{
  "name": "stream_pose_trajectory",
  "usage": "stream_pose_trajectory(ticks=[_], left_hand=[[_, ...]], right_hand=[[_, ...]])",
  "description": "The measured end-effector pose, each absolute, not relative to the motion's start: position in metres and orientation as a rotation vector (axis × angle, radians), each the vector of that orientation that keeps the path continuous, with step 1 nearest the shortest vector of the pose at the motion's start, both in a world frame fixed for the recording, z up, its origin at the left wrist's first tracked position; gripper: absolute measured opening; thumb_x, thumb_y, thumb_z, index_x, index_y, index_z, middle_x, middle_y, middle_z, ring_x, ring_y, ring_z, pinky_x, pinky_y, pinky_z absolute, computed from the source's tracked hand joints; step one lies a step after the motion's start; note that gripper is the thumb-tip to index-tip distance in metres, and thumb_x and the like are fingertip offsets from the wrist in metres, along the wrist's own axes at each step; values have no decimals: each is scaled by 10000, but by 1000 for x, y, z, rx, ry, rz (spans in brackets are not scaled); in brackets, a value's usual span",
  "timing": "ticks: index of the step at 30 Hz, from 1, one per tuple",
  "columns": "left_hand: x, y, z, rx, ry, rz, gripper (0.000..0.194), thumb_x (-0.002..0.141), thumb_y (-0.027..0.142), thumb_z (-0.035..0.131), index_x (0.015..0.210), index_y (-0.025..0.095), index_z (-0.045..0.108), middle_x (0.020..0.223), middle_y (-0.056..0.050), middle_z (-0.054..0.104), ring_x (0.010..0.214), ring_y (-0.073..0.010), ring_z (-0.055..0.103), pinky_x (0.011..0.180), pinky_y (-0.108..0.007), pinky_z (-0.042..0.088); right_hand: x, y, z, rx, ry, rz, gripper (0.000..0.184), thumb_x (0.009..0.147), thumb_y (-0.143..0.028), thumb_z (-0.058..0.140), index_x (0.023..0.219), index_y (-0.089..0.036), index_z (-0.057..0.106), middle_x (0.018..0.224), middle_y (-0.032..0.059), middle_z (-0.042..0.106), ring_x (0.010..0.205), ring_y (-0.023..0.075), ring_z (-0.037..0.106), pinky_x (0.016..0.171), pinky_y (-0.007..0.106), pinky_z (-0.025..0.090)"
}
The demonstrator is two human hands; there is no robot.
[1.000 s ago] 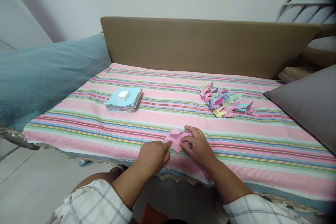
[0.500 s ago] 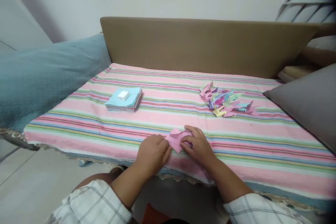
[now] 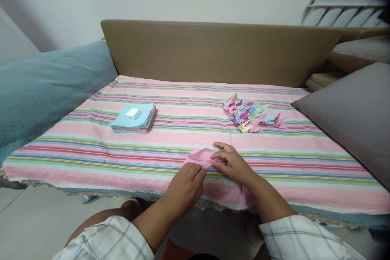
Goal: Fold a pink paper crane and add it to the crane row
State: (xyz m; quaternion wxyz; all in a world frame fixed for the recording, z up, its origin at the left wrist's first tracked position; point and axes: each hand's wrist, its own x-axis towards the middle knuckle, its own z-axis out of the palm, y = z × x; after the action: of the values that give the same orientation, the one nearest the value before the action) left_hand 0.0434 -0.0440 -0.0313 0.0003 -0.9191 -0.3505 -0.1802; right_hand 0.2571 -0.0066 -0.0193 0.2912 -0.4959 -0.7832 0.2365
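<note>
A partly folded sheet of pink origami paper [image 3: 201, 157] lies on the striped cloth in front of me, with a raised flap at its middle. My left hand [image 3: 188, 180] has its fingers together on the paper's near left edge, gripping it against the cloth. At the paper's right end, my right hand [image 3: 231, 162] pinches it between thumb and fingers. The paper's right corner and near edge are partly hidden under my fingers.
Folded paper cranes [image 3: 251, 114] in several colours lie heaped at the back right. To the left is a stack of coloured paper [image 3: 134, 124] with a small white box [image 3: 133, 113] on top. A grey cushion [image 3: 350, 113] leans at the right; the sofa back [image 3: 213, 53] rises behind.
My left hand has shifted from the paper's left corner to its near edge, its fingers now laid together. The paper's flap stands higher. The view has turned slightly right.
</note>
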Motion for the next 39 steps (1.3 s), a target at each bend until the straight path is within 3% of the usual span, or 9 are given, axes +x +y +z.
stream_pose_trajectory(ticks=[8, 16, 23, 39], left_hand=[[48, -44, -32, -2870, -1147, -446, 501, 795, 144, 461, 1294, 121, 423, 1149, -126, 523, 1046, -270, 470, 956, -443, 402], [51, -44, -30, -2876, -1187, -413, 524, 764, 148, 489, 1284, 139, 429, 1148, -129, 528, 1045, -278, 475, 923, -464, 407], [51, -43, -33, -2890, -1142, -353, 516, 793, 164, 456, 1306, 124, 421, 1342, -141, 458, 1142, -285, 460, 967, -476, 369], [55, -45, -34, -2866, -1182, -314, 613, 765, 146, 452, 1370, 147, 349, 1426, -114, 379, 1129, -288, 449, 985, -514, 307]], right_hand=[[263, -5, -17, -1394, -2130, 592, 195, 841, -309, 523, 854, -205, 687, 1267, 111, 499, 1214, 247, 422, 999, 422, 352], [263, -2, -23, -1460, -2100, 539, 142, 791, -295, 573, 770, -191, 668, 1257, 118, 498, 1209, 259, 419, 984, 425, 354], [262, -1, -24, -1517, -2095, 483, 131, 770, -300, 598, 722, -186, 644, 1237, 122, 509, 1197, 261, 422, 976, 425, 353], [264, 0, -21, -1532, -2038, 602, 113, 751, -282, 623, 701, -199, 682, 1282, 103, 472, 1218, 280, 413, 995, 449, 338]])
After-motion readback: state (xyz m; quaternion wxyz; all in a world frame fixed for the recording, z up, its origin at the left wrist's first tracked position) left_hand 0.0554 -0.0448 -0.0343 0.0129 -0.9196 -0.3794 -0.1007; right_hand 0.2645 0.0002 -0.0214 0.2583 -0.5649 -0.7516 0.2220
